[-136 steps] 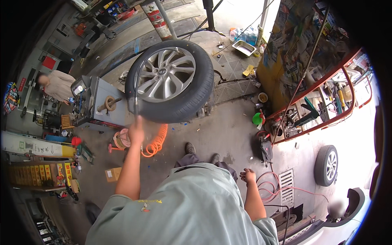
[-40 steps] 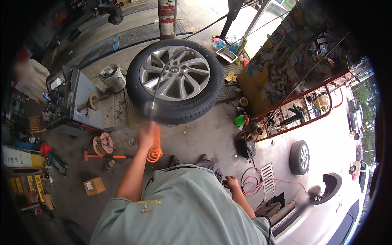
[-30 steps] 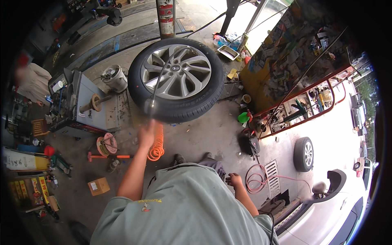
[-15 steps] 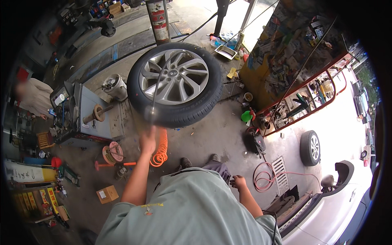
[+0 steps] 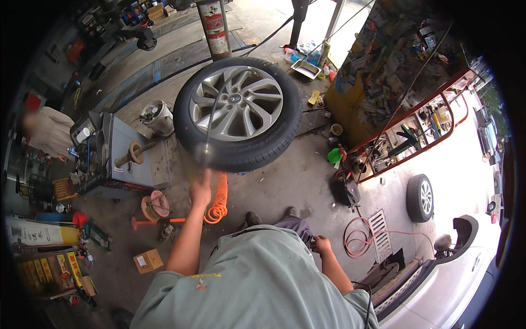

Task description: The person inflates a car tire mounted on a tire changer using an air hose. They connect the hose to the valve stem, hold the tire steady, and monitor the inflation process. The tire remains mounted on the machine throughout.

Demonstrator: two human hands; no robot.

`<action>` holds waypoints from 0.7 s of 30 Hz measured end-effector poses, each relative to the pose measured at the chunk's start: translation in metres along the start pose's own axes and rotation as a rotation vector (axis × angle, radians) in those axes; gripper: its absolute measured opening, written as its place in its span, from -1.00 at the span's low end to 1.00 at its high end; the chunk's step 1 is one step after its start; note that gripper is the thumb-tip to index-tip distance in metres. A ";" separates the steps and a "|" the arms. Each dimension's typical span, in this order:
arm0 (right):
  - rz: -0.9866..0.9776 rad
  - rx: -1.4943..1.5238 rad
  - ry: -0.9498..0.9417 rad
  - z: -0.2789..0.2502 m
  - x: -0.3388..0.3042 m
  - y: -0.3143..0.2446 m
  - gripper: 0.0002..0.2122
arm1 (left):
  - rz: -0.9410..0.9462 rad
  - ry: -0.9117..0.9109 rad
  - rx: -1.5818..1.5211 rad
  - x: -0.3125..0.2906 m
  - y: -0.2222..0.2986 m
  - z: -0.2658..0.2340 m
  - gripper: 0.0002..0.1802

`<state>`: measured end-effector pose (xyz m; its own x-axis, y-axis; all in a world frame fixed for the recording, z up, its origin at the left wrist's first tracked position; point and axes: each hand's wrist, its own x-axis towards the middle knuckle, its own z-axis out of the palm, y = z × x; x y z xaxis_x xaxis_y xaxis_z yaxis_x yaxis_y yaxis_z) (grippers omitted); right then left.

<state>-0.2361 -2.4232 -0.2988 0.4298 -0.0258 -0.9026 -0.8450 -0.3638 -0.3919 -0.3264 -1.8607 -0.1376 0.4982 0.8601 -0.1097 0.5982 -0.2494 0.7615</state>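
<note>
A wheel (image 5: 241, 153), black tire on a silver multi-spoke rim (image 5: 257, 118), lies face up in front of me; its support is hidden beneath. My left hand (image 5: 200, 191) is closed at its near edge, fingers smeared by blur. From there a thin rod-like tool (image 5: 210, 123) runs up across the tire and rim; its lower end is blurred. Just right of that hand hangs an orange coiled hose (image 5: 218, 205). At my right hip, my right hand (image 5: 322, 244) has curled fingers, with something small and dark by them that I cannot make out.
Left are a grey wheel-balancer-like machine (image 5: 129, 153), a white bucket (image 5: 158, 118), a pink reel (image 5: 155, 204) and a cardboard box (image 5: 148, 261). A red-framed shelf (image 5: 408, 137), another wheel (image 5: 419, 198), a red hose (image 5: 356, 241) and a white car (image 5: 460, 279) stand right. A person (image 5: 46, 129) is far left.
The view has shifted slightly, moving the scene a little to the right. My right hand has turned, its fingers drawn in closer at the hip. My left hand stays by the tire's near edge.
</note>
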 end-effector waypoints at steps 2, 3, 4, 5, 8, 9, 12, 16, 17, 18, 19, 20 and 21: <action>-0.015 -0.023 0.008 0.003 0.000 -0.002 -0.72 | 0.011 0.010 -0.006 0.001 -0.001 -0.001 -0.11; -0.019 -0.028 0.004 0.004 -0.001 -0.003 -0.72 | 0.016 0.015 -0.009 0.001 -0.001 -0.002 -0.11; -0.024 -0.031 0.005 0.004 0.001 -0.002 -0.72 | 0.023 0.021 -0.014 0.002 0.000 -0.001 -0.11; -0.029 -0.033 0.006 0.003 0.003 0.000 -0.73 | 0.030 0.027 -0.018 0.002 0.001 0.000 -0.11; -0.028 -0.030 0.007 0.006 0.004 0.001 -0.73 | 0.044 0.040 -0.025 0.002 -0.002 -0.001 -0.12; -0.036 -0.043 0.010 0.008 0.004 0.001 -0.74 | 0.048 0.043 -0.026 0.002 -0.003 -0.001 -0.12; -0.046 -0.049 0.016 0.009 0.001 0.003 -0.73 | 0.003 -0.009 0.034 0.000 0.001 -0.004 -0.14; -0.047 -0.052 0.029 0.009 0.004 0.009 -0.73 | 0.048 0.017 0.024 0.000 0.000 -0.003 -0.17; -0.049 -0.066 0.038 0.009 0.004 0.010 -0.74 | 0.041 0.009 0.028 0.000 -0.001 -0.003 -0.17; -0.048 -0.061 0.037 0.009 0.005 0.012 -0.74 | 0.034 0.000 0.032 0.001 -0.001 -0.003 -0.18; -0.049 -0.056 0.036 0.009 0.007 0.012 -0.74 | 0.035 0.008 0.036 0.002 -0.004 -0.002 -0.18; -0.049 -0.051 0.034 0.009 0.008 0.013 -0.74 | 0.035 0.015 0.039 0.004 -0.008 0.000 -0.19; -0.047 -0.051 0.033 0.008 0.008 0.014 -0.74 | 0.036 0.023 0.043 0.005 -0.011 0.001 -0.19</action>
<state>-0.2467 -2.4209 -0.3132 0.4794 -0.0384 -0.8767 -0.8069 -0.4120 -0.4232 -0.3296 -1.8544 -0.1472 0.5056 0.8601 -0.0676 0.6067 -0.2988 0.7366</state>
